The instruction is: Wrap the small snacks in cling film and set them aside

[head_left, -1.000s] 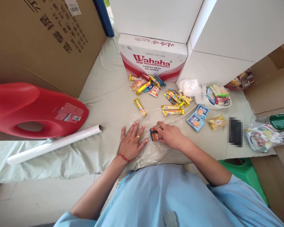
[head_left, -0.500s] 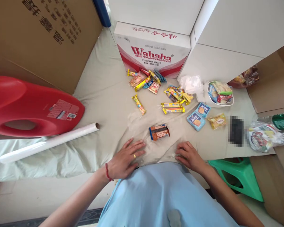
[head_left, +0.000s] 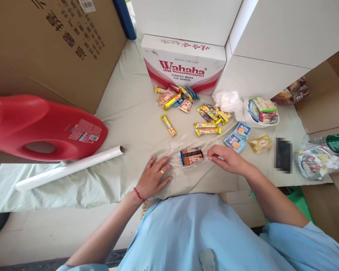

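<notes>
A brown snack packet [head_left: 192,156] with a blue end lies on a sheet of clear plastic film [head_left: 176,168] in front of me. My left hand [head_left: 156,176] rests flat with fingers spread at the film's left side, just left of the packet. It wears a ring and a red bracelet. To the packet's right, my right hand [head_left: 224,158] has thumb and fingers pinched together, apparently on the edge of the film. Beyond the packet lie yellow-wrapped snack bars [head_left: 207,128] and a single yellow bar [head_left: 168,125].
Blue biscuit packs [head_left: 235,142] and a yellow packet [head_left: 260,143] lie to the right, by a white bowl [head_left: 271,123] of snacks. A white roll [head_left: 73,168] and a red jug [head_left: 87,131] are on the left. A Wahaha carton [head_left: 183,69] stands behind.
My right hand has moved forward and closed in a pinch near the packet. My left hand has shifted slightly. The view has tilted a little.
</notes>
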Demonstrator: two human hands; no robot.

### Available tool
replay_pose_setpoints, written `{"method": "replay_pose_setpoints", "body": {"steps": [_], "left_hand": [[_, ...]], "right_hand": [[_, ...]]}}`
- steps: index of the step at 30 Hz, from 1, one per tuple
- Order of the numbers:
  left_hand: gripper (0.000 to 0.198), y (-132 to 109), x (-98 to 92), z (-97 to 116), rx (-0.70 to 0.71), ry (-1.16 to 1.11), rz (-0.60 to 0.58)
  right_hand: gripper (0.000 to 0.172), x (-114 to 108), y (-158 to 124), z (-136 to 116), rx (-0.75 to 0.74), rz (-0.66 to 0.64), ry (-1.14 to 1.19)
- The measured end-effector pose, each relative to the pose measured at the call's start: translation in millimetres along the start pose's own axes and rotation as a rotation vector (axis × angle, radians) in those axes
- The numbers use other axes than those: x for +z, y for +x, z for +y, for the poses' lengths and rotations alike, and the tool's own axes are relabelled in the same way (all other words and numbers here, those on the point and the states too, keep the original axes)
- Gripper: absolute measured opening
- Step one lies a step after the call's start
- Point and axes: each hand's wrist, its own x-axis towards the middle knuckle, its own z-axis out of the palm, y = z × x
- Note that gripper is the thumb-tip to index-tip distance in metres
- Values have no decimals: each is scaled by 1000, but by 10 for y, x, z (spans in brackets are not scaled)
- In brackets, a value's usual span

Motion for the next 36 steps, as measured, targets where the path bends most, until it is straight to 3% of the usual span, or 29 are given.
{"method": "replay_pose_setpoints", "body": {"steps": [4,10,15,17,20,28,31,36], "left_hand": [[18,118,61,15,-87,-35,95],[21,190,-11,-37,-224,-300,113],[51,166,-42,-79,-81,-296,43],[44,187,-10,-70,-106,-224,51],[18,253,47,-52,-166,-180,99],[38,400,51,-34,-382,-321,370],[43,437,40,-11,-446,-336,429],[45,465,19,0,-537,-320,496]], "right_hand": [[21,-52,181,117,164,-17,104],[31,28,328,346,378,-13,500],[32,117,438,493,448,33,440],[31,141,468,533,457,39,383],[31,161,500,563,437,48,317],[33,279,570,473,369,-10,377],[34,363,618,430,372,-65,447],[33,451,723,410,339,-10,330]]}}
